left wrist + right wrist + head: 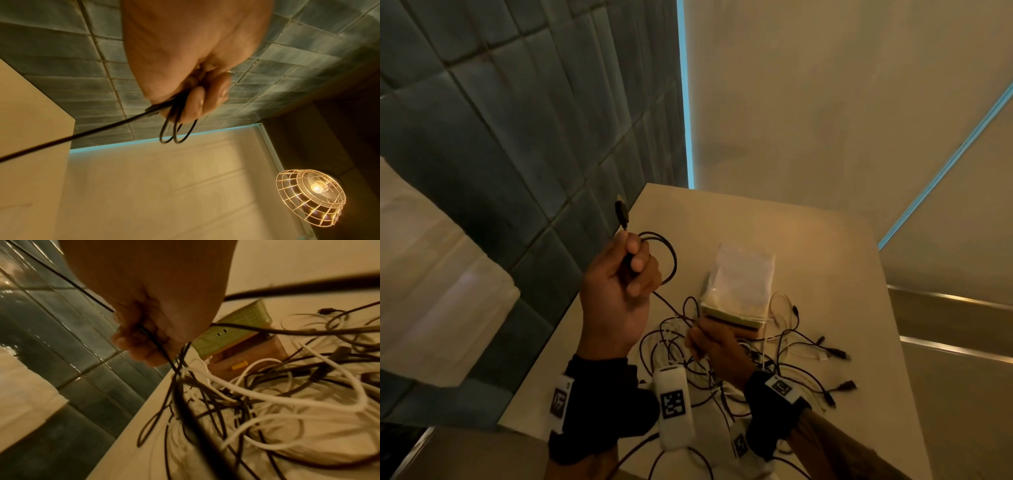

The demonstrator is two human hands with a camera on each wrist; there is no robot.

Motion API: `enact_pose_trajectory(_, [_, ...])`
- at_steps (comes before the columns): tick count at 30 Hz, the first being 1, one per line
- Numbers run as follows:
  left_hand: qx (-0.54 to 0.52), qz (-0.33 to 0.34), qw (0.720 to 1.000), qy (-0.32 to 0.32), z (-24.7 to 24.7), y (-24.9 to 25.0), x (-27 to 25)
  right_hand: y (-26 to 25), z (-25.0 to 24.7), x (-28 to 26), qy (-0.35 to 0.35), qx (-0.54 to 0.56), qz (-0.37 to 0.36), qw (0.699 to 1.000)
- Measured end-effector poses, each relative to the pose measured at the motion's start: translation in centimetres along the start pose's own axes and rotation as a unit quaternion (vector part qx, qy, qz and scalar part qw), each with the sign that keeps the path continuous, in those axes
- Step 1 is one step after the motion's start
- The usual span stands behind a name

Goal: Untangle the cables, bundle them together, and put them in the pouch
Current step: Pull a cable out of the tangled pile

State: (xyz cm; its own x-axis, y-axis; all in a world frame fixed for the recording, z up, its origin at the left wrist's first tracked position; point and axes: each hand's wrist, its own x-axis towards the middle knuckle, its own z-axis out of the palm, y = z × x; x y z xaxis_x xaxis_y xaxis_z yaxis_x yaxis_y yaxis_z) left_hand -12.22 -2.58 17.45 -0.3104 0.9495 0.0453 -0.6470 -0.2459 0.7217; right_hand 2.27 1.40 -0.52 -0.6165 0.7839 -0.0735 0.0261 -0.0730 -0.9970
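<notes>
My left hand is raised above the table's left edge and grips a black cable wound into loops, its plug sticking up past the fist. In the left wrist view the loops hang below the curled fingers. The same cable runs down to my right hand, which pinches it just above a tangle of black and white cables on the table. The right wrist view shows that hand's fingers curled round the black strand over the tangle. A translucent pouch lies behind the tangle.
The pale table stands against a dark tiled wall at the left. Under the pouch lie a green box and a brown box. Loose plugs trail to the right. A wire cage lamp glows nearby.
</notes>
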Motion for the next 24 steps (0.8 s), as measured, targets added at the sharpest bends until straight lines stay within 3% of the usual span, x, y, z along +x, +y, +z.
enact_pose_trajectory(4, [0.016, 0.034, 0.999, 0.01, -0.4, 1.0, -0.3, 1.8, 0.0, 0.0, -0.01, -0.017, 0.015, 1.0])
enact_pose_trajectory(8, [0.085, 0.028, 0.994, 0.064, -1.3, 1.2, -0.1, 1.4, -0.2, 0.8, 0.035, -0.082, 0.02, 0.996])
enact_pose_trajectory(12, [0.147, -0.017, 0.98, 0.131, -2.2, 0.4, 0.2, -3.0, -0.9, 2.1, 0.094, -0.051, 0.002, 0.994])
enact_pose_trajectory(17, [0.179, -0.074, 0.969, 0.155, -2.2, -1.5, 0.4, -9.8, -0.8, 3.4, 0.115, -0.014, -0.071, 0.991])
enact_pose_trajectory(21, [0.181, -0.084, 0.97, 0.142, -1.7, -2.1, 0.7, -13.1, -0.3, 3.1, 0.071, 0.0, -0.139, 0.988])
enact_pose_trajectory(24, [0.121, -0.084, 0.984, 0.1, -1.2, -1.5, 0.8, -13.5, 0.1, 2.6, 0.003, -0.045, -0.149, 0.988])
